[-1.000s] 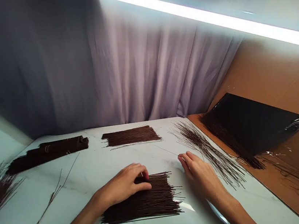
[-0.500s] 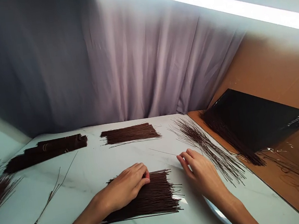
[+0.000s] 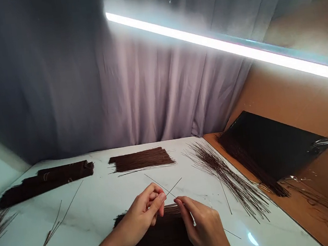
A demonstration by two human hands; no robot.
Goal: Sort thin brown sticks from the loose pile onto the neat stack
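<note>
My left hand (image 3: 149, 205) is closed in a pinch on a thin brown stick (image 3: 176, 184), whose free end slants up to the right. Close beside it, my right hand (image 3: 203, 222) pinches another thin stick (image 3: 155, 182) that points up to the left. The two sticks cross just above my fingertips. Below both hands lies a wide, flat pile of dark brown sticks (image 3: 155, 243), partly covered by my hands and left forearm. A thin length (image 3: 233, 233) shows beyond my right hand; whether it is part of the held stick, I cannot tell.
A neat stack of sticks (image 3: 141, 159) lies at the back of the white table (image 3: 108, 203), dark bundles (image 3: 59, 175) at left. To the right are a loose spread of sticks (image 3: 224, 167) and a black sheet (image 3: 269, 141) on cardboard. Thin strands (image 3: 47, 237) lie front left.
My left hand has lifted off the pile and now holds a stick. My right hand has come inward to the left with its stick, beside the left hand. The view has tilted upward.
</note>
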